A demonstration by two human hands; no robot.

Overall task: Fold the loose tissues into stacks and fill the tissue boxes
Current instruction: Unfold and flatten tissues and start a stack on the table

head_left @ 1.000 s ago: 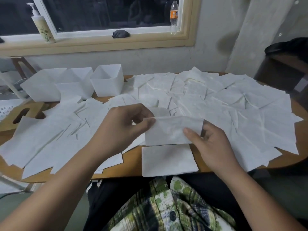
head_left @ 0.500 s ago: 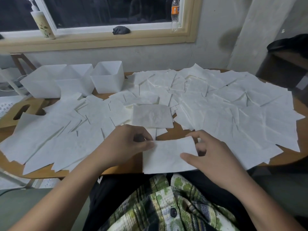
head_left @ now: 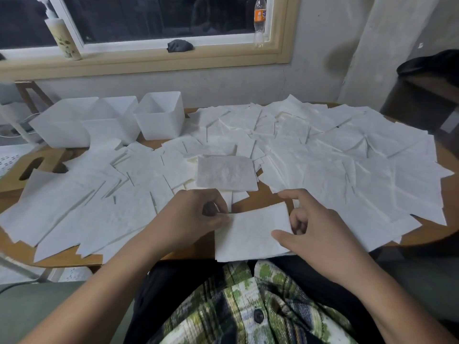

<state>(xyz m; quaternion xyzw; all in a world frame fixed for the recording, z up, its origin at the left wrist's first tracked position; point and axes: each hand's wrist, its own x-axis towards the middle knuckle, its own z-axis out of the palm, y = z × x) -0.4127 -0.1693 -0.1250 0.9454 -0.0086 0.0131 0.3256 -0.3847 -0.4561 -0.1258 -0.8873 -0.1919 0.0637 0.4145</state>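
Risks, biggest item first:

Table (head_left: 263, 203): the wood top is almost buried. The only bare patch is at 6 o'clock, so any folding happens right at the rim.

Loose tissues (head_left: 347, 165): an overlapping carpet runs from 9 through 12 to 4 o'clock and reaches the rim at 8 and 4. A forearm sweep likely drags some off. With this much overlap, pulling one sheet can lift two.

Tissue boxes (head_left: 159, 120): three open white tubs sit in a row at 10–11 o'clock, nothing visible inside, well apart from both hands. It's a long carry over the carpet, and a slack stack probably fans out on the way.

Folded stack (head_left: 248, 237): it sits at 6 o'clock with its near edge at or just over the rim, above the lap. This is the main risk, because a careless release lets it slide off. The layers also skew if the top one sits off-square.

Left hand (head_left: 191, 217): fingers are curled, and thumb and forefinger pinch the stack's left edge. The tissue is thin, so a hard pinch plus a sideways pull can tear or crease it.

Right hand (head_left: 320, 234): half closed, with the thumb flat on the stack's right side, fingers curled at its right edge and forefinger raised. It reads as a light pinch. Uneven tension against the left hand would twist the top layer.

Single sheet (head_left: 226, 172): it lies flat at centre, just beyond the hands, on top of other sheets. It's easy to brush on the next reach.
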